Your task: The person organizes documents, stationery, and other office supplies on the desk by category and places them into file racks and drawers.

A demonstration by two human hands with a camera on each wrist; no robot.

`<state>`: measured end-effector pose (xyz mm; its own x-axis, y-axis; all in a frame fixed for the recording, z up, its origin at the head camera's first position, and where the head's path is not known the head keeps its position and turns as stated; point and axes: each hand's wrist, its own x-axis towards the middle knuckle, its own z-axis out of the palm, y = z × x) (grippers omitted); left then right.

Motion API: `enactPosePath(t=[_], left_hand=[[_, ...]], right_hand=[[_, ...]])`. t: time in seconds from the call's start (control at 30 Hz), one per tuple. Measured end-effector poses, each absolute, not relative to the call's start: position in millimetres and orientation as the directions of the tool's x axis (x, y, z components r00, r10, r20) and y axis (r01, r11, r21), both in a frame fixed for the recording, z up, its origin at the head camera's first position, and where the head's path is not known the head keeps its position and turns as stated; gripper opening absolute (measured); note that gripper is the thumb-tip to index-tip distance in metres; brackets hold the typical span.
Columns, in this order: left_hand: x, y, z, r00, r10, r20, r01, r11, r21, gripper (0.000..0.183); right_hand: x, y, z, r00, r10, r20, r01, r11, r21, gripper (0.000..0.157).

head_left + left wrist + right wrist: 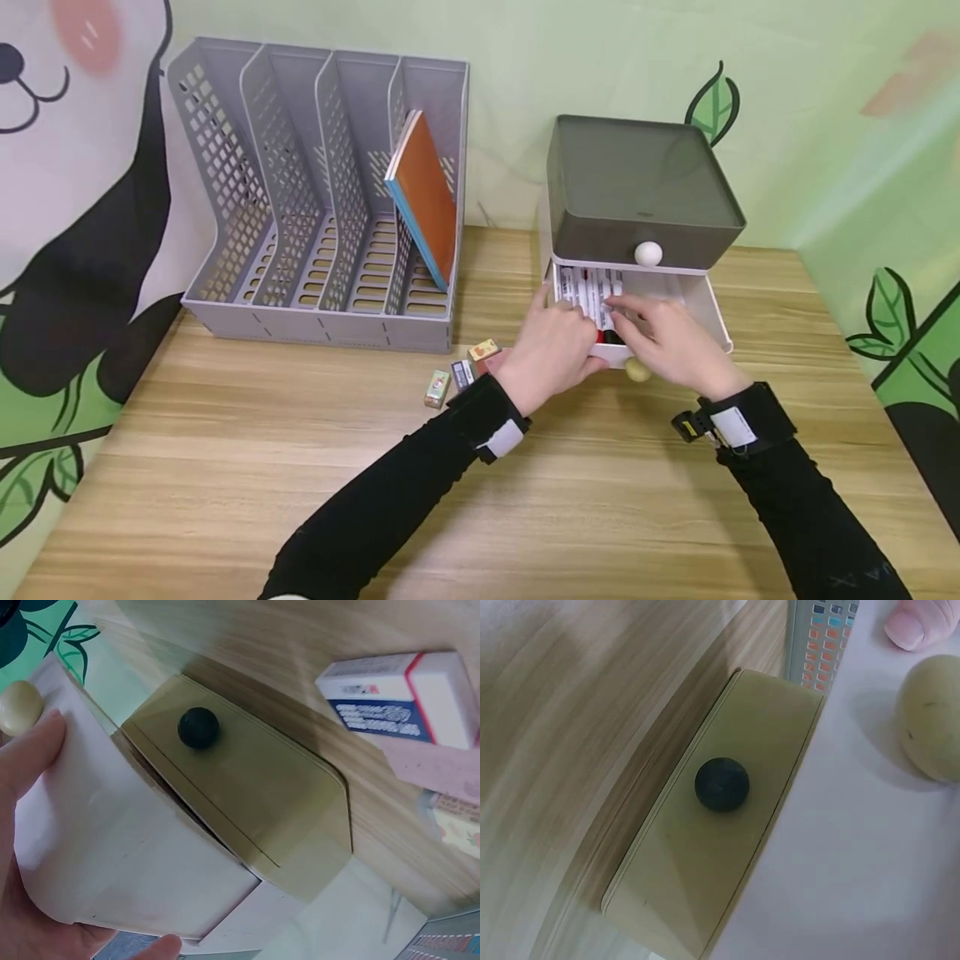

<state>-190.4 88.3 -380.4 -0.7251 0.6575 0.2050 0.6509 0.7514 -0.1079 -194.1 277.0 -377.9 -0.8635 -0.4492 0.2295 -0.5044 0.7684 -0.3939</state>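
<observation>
The white middle drawer (708, 308) of a small desktop cabinet (645, 167) is pulled out. Several white markers (588, 292) lie side by side along its left part, with red and black caps toward the front. My left hand (551, 346) grips the drawer's left front corner; in the left wrist view its thumb (37, 746) presses the front panel beside the cream knob (21, 707). My right hand (667, 337) reaches over the drawer front, thumb and index fingertips right at a black-capped marker (611, 336); I cannot tell whether they pinch it.
Several small erasers (438, 388) lie left of my left wrist. A grey file rack (315, 325) at the back left holds orange and blue notebooks (431, 196). The cabinet's top drawer has a white knob (648, 253); below the pulled-out drawer, an olive drawer (705, 847) has a dark knob (722, 784).
</observation>
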Motion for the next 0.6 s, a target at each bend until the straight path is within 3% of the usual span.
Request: enactPosePath(t=[0.33,0.6], left_hand=[[-184,75,-389,-0.652,0.691,0.313,0.718,0.695,-0.037,0.034],[-180,56,-395,-0.562,0.644,0.52,0.767,0.64,0.036,0.028]], right_hand=[[-175,276,-379,-0.803,-0.464,0.374,-0.587,0.724,-0.361,0.03],[-155,283,-384,-0.711,-0.52,0.474,-0.662,0.721,-0.202,0.054]])
